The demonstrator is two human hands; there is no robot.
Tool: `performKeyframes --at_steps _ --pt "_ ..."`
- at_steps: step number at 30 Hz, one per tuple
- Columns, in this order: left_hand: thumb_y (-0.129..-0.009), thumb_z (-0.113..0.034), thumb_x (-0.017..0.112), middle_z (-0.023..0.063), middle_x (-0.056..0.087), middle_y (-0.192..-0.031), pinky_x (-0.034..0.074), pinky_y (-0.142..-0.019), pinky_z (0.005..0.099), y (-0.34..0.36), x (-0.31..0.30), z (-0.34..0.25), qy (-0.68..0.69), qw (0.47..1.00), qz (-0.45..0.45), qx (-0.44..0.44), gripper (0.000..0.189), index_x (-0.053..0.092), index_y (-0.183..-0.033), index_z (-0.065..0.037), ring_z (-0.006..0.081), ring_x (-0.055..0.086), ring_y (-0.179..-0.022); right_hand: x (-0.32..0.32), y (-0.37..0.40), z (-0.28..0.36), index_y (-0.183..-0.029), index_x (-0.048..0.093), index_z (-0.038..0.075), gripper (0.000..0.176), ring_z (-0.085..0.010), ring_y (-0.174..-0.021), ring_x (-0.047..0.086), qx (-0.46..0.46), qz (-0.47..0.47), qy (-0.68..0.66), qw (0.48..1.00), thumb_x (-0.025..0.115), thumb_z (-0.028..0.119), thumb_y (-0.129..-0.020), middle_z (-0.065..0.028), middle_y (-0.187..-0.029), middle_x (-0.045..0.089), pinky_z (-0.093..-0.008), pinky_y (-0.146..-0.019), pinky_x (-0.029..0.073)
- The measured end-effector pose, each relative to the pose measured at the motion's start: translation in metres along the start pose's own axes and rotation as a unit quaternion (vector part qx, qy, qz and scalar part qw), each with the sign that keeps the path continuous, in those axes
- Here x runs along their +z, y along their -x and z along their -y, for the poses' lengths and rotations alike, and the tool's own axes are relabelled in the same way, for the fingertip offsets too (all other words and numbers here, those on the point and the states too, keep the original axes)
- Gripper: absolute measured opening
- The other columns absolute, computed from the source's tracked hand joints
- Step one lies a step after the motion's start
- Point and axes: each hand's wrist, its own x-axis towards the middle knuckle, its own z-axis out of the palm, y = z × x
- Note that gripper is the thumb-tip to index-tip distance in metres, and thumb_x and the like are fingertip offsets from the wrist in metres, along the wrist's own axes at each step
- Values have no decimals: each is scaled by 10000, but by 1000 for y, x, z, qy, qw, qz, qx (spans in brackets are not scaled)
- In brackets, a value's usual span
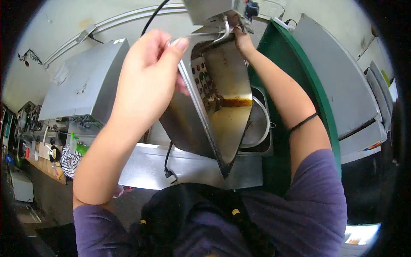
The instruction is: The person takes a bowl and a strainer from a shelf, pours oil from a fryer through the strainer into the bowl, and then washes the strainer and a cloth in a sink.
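Note:
A steel deep fryer (188, 124) is tilted up in front of me, its open top facing right. Yellowish-brown liquid (231, 122) lies inside the tank, below a dark brown band on the wall and beside a perforated plate (201, 79). My left hand (152, 68) is closed round the rim at the upper left, thumb on top. At the far end my right hand (243, 42) grips the fryer by its control box (209, 10), fingers partly hidden. A bent metal tube runs down from this box. Partly behind the tank, a round-rimmed strainer (259, 124) sits over a metal container (267, 145).
A steel counter (147, 165) runs below the fryer, with a black plug and cord (169, 171) on it. A large steel box (87, 81) stands at left, a green panel (295, 64) at right. Bottles and a striped cloth (70, 160) lie farther left.

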Motion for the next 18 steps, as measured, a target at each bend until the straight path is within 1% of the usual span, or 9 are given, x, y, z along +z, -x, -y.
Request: performKeyframes --at_steps 1,2,5,6,9,10,12,14,18 --pt "-908 -203 521 26 503 -596 461 -458 250 8 -6 1 29 999 -5 -20 223 464 -782 -28 96 523 -482 -7 0 20 -1118 539 17 386 -430 -1049 502 -19 52 64 996 413 312 -904 -261 -1073 566 -438 -873 412" --pt "-908 -192 523 40 523 -618 486 -470 234 13 -13 9 68 997 -14 -34 205 463 -805 -25 97 541 -497 -4 4 45 -1119 548 41 349 -418 -1035 517 117 -6 -100 988 412 270 -893 -242 -1092 564 -449 -869 427" --pt "-916 -193 508 49 581 -674 524 -492 252 33 -27 27 122 990 -26 -70 174 482 -833 -42 102 563 -516 11 -12 45 -1121 557 63 331 -417 -1020 528 -150 -45 -9 988 403 233 -882 -235 -1110 560 -444 -865 438" --pt "-911 -172 510 59 591 -707 548 -519 268 42 -33 32 129 988 -23 -84 150 480 -837 -46 108 585 -548 34 -36 16 -1131 555 75 333 -405 -1034 526 -240 9 210 948 387 222 -885 -225 -1129 555 -433 -870 441" --pt "-906 -161 516 64 600 -731 556 -538 273 67 -42 44 189 973 -35 -131 134 483 -841 -49 110 597 -573 30 -21 60 -1131 554 73 337 -390 -1047 526 -140 58 -15 988 387 227 -882 -217 -1129 559 -425 -872 443" --pt "-900 -150 520 73 606 -753 565 -561 288 75 -44 46 206 967 -38 -143 123 482 -841 -50 121 611 -604 27 -17 73 -1130 553 78 334 -373 -1046 535 -172 61 -21 983 408 235 -874 -209 -1109 575 -413 -868 448" --pt "-897 -144 519 77 609 -775 572 -597 315 90 -44 56 228 956 -41 -181 117 487 -853 -41 145 622 -637 27 -16 84 -1122 559 85 331 -370 -1039 542 -154 131 -61 978 424 255 -872 -204 -1099 582 -406 -866 449" --pt "-894 -137 517 83 609 -819 576 -618 329 103 -41 64 268 940 -42 -209 107 496 -901 -33 159 627 -672 8 -1 115 -1098 574 95 318 -362 -1017 556 -108 153 -54 981 444 280 -874 -195 -1082 594 -402 -853 451" --pt "-893 -138 504 86 597 -879 579 -622 339 112 -39 69 300 919 -38 -252 155 500 -998 -24 163 630 -732 1 -5 131 -1087 580 104 312 -355 -996 566 -162 190 -37 968 447 291 -876 -188 -1067 601 -400 -834 454"
